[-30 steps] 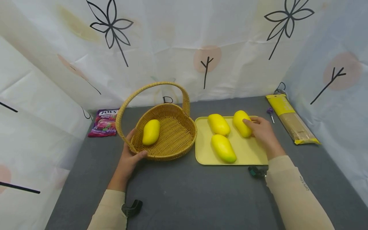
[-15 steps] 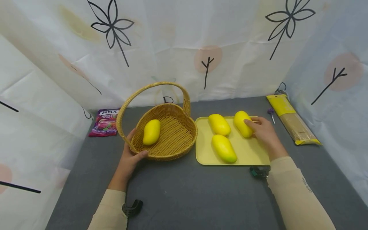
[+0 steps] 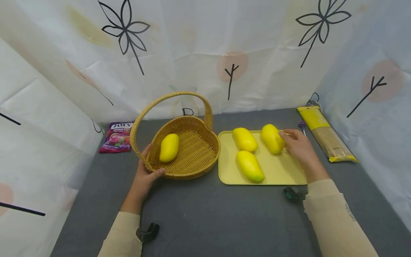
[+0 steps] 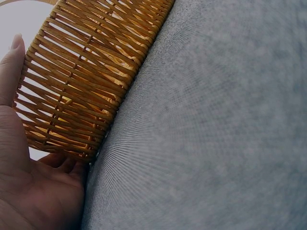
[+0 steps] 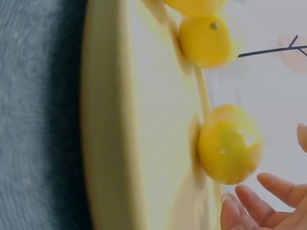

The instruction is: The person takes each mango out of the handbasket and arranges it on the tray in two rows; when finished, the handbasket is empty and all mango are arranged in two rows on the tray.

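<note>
My left hand (image 3: 145,178) grips the near left side of a wicker basket (image 3: 196,157) with a tall handle, thumb at the rim. In the left wrist view its fingers curl under the woven wall (image 4: 81,81). One yellow mango (image 3: 169,148) lies inside the basket. On a pale yellow tray (image 3: 231,175) are a front mango (image 3: 249,166), a back left mango (image 3: 244,139) and a back right mango (image 3: 272,139). My right hand (image 3: 298,146) is just right of that last one. The right wrist view shows its loosely spread fingers (image 5: 280,189) close beside the mango (image 5: 230,143), holding nothing.
A purple berry candy packet (image 3: 117,137) lies at the back left of the grey table (image 3: 205,221). Along the right side are a yellow-ended packet (image 3: 327,134) and a small purple-topped item (image 3: 302,125). A white printed curtain (image 3: 179,46) stands behind.
My right hand has let go of the back right mango and drawn slightly to the right. The left hand and the basket stay where they were.
</note>
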A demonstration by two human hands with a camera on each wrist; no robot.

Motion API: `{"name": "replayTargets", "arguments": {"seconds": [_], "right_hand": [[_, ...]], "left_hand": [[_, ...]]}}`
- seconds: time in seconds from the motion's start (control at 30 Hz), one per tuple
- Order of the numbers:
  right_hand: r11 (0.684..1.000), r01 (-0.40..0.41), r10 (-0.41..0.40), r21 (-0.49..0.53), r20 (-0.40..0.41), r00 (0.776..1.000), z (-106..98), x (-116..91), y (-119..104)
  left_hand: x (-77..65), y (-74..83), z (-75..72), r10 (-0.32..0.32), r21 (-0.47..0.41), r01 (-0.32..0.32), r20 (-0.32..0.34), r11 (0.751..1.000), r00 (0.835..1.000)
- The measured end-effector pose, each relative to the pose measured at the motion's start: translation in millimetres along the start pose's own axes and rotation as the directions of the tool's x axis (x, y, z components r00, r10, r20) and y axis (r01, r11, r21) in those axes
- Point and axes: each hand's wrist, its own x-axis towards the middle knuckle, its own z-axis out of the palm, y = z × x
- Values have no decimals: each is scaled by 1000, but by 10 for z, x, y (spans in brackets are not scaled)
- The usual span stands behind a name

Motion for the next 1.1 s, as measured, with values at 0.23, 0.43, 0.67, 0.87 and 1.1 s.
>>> {"name": "replayTargets", "arguments": {"seconds": [0.23,0.43,0.67,0.87,1.1], "right_hand": [[991,120,-118,61,-37,992,-77,-129,-89],[962,229,-230,150,-9,973,-76,-257,-209],[844,320,-417,432,151,896,131,-384,-399],[754,336,-528,564,216,821,329,-456,-514],[686,317,-596,655,255,761,599,-536,-644]], "left_hand": [[-4,8,6,-5,13,5,-6,1000,1000],[0,9,4,-10,-2,10,2,1000,1000],[-1,2,-10,-20,-8,20,1,1000,1000],[2,3,-6,-17,-2,17,3,1000,1000],[1,13,-11,-24,-21,24,0,999,1000]]}}
